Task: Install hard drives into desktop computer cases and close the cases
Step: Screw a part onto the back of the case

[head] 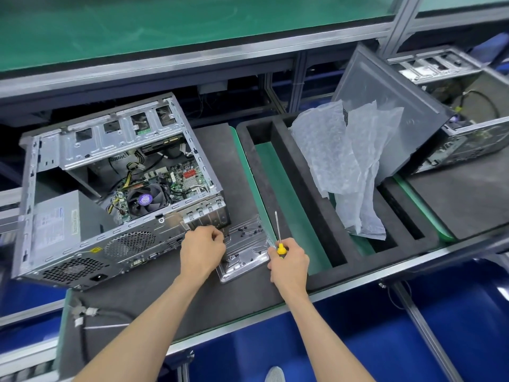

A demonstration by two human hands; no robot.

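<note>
A: Left hand (202, 250)?
B: Reached forward from the lower left, knuckles up, fingers curled down over the left side of the clear plastic tray (243, 252). Pinching something small there, maybe; not possible to tell what, since hidden under the fingers.

A: And the right hand (287, 261)?
B: Closed around the yellow handle of the screwdriver (278, 230). Shaft pointing up and away, tip free in the air above the green belt strip (286, 205). Heel of the hand at the right corner of the tray.

A: Where is the open computer case (118, 194)?
B: Lying on its side on the dark mat (237, 288), left of both hands, side panel off, fan and board visible. Rear corner just beside the left hand, touching or almost.

A: Any hard drive?
C: None to be recognized with certainty.

A: Room for moving?
B: Bare mat in front of the tray, down to the metal edge of the table. To the right, a black foam insert (311, 216) with long slots, near the right hand. Further right, crumpled plastic bags (347, 166) and a dark side panel (385, 111) leaning tilted, well apart from the hands. Second case (468, 139) at the far right.
</note>
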